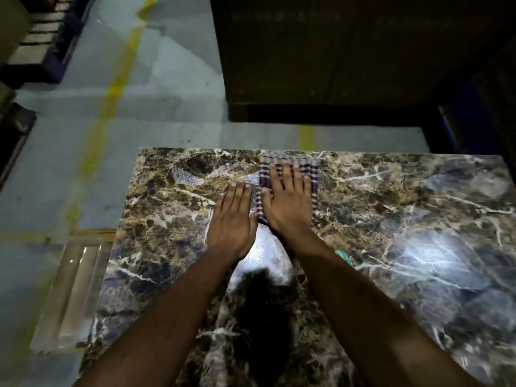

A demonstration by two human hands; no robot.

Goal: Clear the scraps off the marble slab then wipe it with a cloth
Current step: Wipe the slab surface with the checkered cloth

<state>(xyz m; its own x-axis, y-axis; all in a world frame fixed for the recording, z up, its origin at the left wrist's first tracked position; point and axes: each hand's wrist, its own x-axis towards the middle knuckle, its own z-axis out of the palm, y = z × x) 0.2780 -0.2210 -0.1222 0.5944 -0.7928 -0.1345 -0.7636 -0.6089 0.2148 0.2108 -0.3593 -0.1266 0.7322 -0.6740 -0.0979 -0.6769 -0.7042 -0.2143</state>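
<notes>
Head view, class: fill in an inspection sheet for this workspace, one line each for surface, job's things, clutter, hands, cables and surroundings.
Surface: brown veined marble slab, glossy, with bright light glare.
Job's things: purple striped cloth flat on the slab near its far edge.
Clutter: small teal scrap beside the right forearm; pale mesh-like patches left of the cloth, nature unclear.
Hands: right hand flat on the cloth, fingers straight; left hand flat on the slab beside it.
Cables: nothing seen.
Surroundings: grey floor with yellow lines; clear plastic piece at the slab's left; large brown box beyond.
</notes>
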